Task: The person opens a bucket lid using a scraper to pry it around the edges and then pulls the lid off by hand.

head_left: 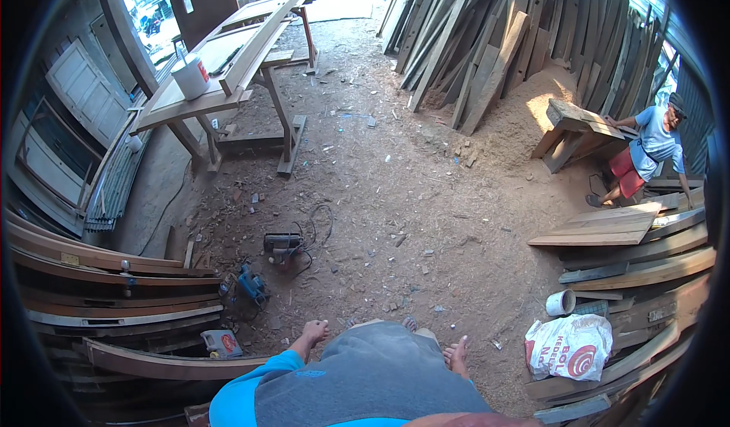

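Note:
My left hand (pixel 313 332) hangs at my left side, its fingers loosely curled with nothing visible in them. On my other side, my right hand (pixel 458 353) is held low with its thumb raised and fingers apart, holding nothing. Both hands are clear of any object, beside my grey and blue shirt (pixel 357 374). Ahead of my left hand, a blue power tool (pixel 252 284) and a dark power tool (pixel 282 244) with a looped cord lie on the ground.
A wooden workbench (pixel 167 111) bears a white bucket (pixel 190 77) and long boards. Planks (pixel 498 62) lean at the far right, near a person (pixel 652 142) by a wooden stand. A white sack (pixel 568 345) lies right; a small jug (pixel 222 343) sits left.

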